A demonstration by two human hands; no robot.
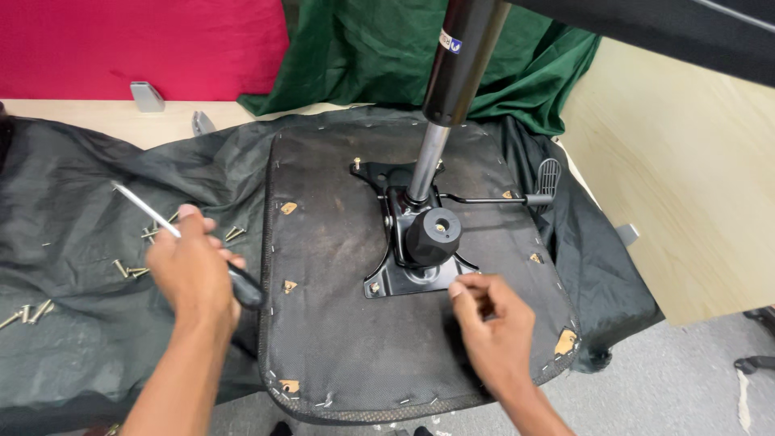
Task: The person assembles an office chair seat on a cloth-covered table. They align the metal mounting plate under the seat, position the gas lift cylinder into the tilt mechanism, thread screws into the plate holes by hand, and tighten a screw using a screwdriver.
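Note:
An upturned chair seat (339, 323) lies on a dark cloth, its black metal mechanism plate (404, 270) bolted near the middle, with a round black knob (433, 234) and a gas cylinder (452, 73) rising from it. My left hand (194, 270) grips a screwdriver (145, 208) at the seat's left edge, its shaft pointing up and left. My right hand (492, 319) rests on the seat just below the plate's right corner, fingers pinched together; whether they hold a small screw I cannot tell.
Several loose screws (133, 269) lie scattered on the dark cloth (64, 242) left of the seat. A lever (517, 198) sticks out to the right. Green fabric (363, 56) and a red panel (137, 40) are behind. A wooden board (686, 186) lies to the right.

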